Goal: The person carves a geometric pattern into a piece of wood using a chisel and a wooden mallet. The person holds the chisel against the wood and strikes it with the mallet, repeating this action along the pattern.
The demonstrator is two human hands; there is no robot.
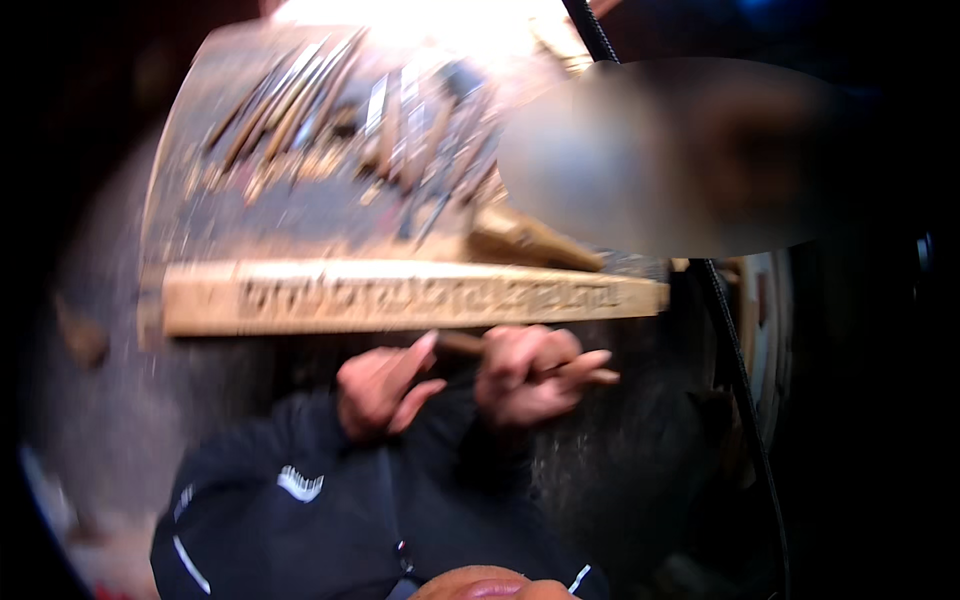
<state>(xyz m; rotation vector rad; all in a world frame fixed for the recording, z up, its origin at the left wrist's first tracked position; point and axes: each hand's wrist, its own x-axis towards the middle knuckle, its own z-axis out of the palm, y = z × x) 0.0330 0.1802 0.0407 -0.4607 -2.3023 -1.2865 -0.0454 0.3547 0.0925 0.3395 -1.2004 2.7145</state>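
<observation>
Both my hands are in front of my dark jacket, just below a long pale wooden beam point(210, 300) carved with a row of repeating recessed patterns. My right hand point(530, 375) is closed around a slim brown stick-like tool point(460, 343). Part of it points left toward my other hand, and motion smears its exact kind. My left hand point(385, 390) has its thumb and fingers apart, with the fingertips near the tool's left end. Whether they touch it cannot be made out. Neither hand appears to touch the beam.
Behind the beam, several long tools with wooden handles point(290, 100) lie on the worktable point(330, 215) among wood chips. A wooden block-like piece point(530, 238) rests near the beam's right half. A large blurred shape point(640, 160) covers the upper right. A black cable point(740, 390) hangs at right.
</observation>
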